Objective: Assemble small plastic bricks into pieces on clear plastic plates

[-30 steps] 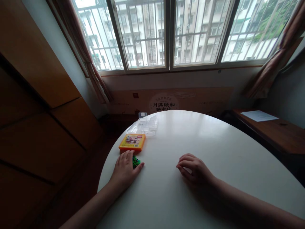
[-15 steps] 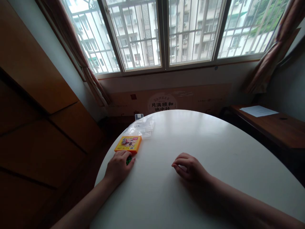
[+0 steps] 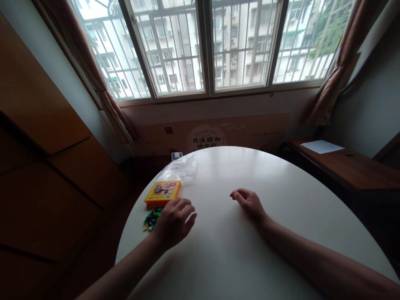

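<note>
My left hand (image 3: 175,221) is above the white round table (image 3: 218,258), just right of a small heap of pieces (image 3: 152,218). The pieces are green, blue, dark and pale yellow, too small to name. Its fingers curve with a gap between thumb and forefinger, and I see nothing between them. Over the table's middle, my right hand (image 3: 249,203) is closed, thumb and fingertips together. Whatever those fingers hold, if anything, is hidden. A flat yellow-orange box (image 3: 164,191) with a printed lid lies behind the heap.
Clear plastic cases (image 3: 181,170) lie near the table's far left edge, a small dark-fronted one (image 3: 176,156) behind them. A brown wooden desk (image 3: 353,168) with a white paper (image 3: 322,146) stands at the right. A barred window (image 3: 206,50) is beyond the table.
My left hand has come off the heap and moved right, uncovering the pieces. My right hand has turned and its fingers have drawn closer together. The view has shifted slightly.
</note>
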A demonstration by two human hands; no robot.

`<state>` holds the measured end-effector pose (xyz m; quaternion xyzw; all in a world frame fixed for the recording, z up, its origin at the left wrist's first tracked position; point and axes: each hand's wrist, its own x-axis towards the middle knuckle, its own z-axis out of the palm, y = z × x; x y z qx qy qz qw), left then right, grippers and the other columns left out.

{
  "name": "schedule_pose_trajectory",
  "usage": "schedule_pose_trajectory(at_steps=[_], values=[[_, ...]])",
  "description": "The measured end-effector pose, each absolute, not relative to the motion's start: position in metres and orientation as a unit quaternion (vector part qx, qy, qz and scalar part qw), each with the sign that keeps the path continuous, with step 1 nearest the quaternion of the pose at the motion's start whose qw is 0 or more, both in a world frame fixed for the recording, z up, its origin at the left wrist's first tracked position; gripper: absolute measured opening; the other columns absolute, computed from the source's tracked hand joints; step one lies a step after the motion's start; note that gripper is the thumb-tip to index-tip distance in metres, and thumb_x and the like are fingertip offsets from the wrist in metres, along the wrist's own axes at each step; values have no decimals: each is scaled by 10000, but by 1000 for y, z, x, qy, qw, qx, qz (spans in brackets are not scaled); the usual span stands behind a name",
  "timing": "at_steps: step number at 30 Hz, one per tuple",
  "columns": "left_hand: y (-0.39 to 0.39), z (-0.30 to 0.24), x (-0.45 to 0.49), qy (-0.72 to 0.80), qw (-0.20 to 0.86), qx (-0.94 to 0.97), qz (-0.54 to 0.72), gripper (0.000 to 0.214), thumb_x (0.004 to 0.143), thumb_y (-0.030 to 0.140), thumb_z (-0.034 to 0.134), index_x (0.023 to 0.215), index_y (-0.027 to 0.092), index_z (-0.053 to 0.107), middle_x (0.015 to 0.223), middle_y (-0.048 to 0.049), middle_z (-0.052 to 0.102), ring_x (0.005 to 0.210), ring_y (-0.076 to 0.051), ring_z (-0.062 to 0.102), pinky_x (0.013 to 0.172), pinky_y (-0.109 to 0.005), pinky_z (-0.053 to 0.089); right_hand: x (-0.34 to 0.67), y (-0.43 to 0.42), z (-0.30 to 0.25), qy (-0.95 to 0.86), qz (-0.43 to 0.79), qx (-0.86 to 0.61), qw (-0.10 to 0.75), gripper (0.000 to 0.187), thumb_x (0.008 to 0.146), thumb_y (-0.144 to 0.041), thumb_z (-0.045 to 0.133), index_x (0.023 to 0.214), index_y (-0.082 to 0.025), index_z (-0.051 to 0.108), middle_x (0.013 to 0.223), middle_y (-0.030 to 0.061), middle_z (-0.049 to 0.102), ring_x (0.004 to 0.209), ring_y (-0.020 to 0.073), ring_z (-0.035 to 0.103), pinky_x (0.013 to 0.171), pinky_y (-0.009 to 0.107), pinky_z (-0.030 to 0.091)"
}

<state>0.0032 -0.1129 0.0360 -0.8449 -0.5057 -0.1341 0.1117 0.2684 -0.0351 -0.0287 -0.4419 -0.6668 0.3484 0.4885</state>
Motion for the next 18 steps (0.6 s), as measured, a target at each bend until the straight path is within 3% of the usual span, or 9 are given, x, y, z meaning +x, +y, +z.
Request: schedule_pose_trajectory(at_steps=[2, 5, 10, 18], values=[[-104, 41, 35, -526, 35, -848, -63, 275, 933, 291, 435, 779, 189, 639, 850, -68, 661, 813, -219, 609, 696, -321, 453, 268, -31, -31, -655, 364, -449, 487, 335, 891, -415, 500, 754, -177, 692, 752, 64, 713, 744, 208, 657, 678, 293, 482], [-82, 37, 74, -524, 9, -851, -43, 260, 886, 326, 499, 723, 190, 650, 756, -55, 664, 675, -200, 611, 608, -299, 430, 269, -28, -30, -647, 374, -459, 481, 333, 864, -422, 520, 693, -179, 670, 699, 47, 687, 696, 196, 628, 658, 288, 455], [-53, 16, 97, -546, -11, -837, -46, 287, 878, 337, 488, 736, 179, 681, 738, -83, 679, 688, -226, 628, 607, -307, 423, 271, -24, -28, -638, 366, -482, 477, 356, 857, -425, 505, 601, -189, 580, 588, 4, 580, 589, 160, 515, 596, 283, 381], [-54, 12, 84, -524, -39, -848, -64, 257, 890, 365, 497, 781, 206, 668, 801, -50, 683, 721, -199, 611, 637, -285, 407, 269, -24, -32, -627, 359, -476, 502, 344, 776, -391, 591, 540, -209, 421, 591, -24, 450, 603, 139, 417, 603, 278, 342]])
